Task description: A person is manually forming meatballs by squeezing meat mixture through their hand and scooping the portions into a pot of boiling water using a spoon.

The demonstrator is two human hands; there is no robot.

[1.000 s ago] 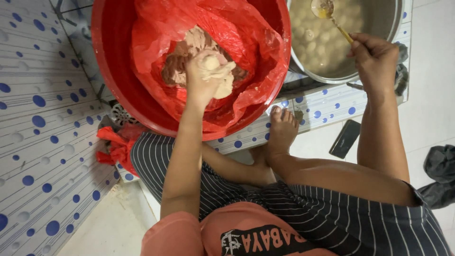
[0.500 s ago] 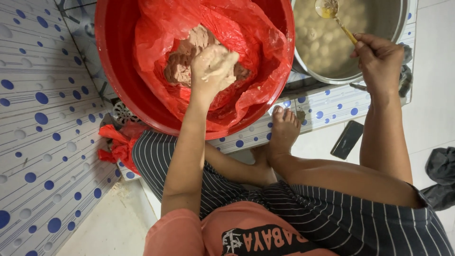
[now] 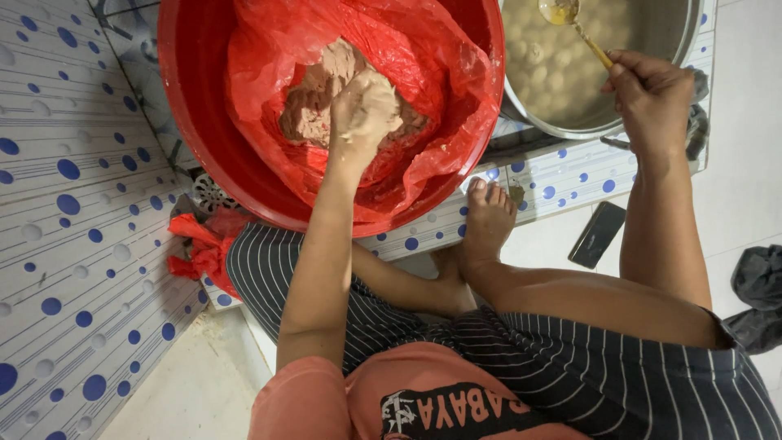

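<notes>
A big red basin [image 3: 195,122] lined with a red plastic bag [image 3: 440,73] holds a mound of pinkish-brown paste [image 3: 314,102]. My left hand [image 3: 362,110] is inside the basin, smeared with paste and closed on a lump of it. My right hand [image 3: 652,94] grips the yellow handle of a spoon [image 3: 574,20], whose bowl hangs over a metal pot [image 3: 603,126] of cloudy liquid with several pale round balls [image 3: 554,73] in it.
White tiles with blue dots [image 3: 73,220] cover the wall and the ledge under the basin. A crumpled red bag [image 3: 204,248] lies by a drain grate [image 3: 208,194]. A dark phone [image 3: 597,235] and a grey cloth [image 3: 757,293] lie on the floor. My bare foot [image 3: 489,220] rests against the ledge.
My left hand has curled further onto the paste lump inside the basin. My right hand stays on the spoon over the pot.
</notes>
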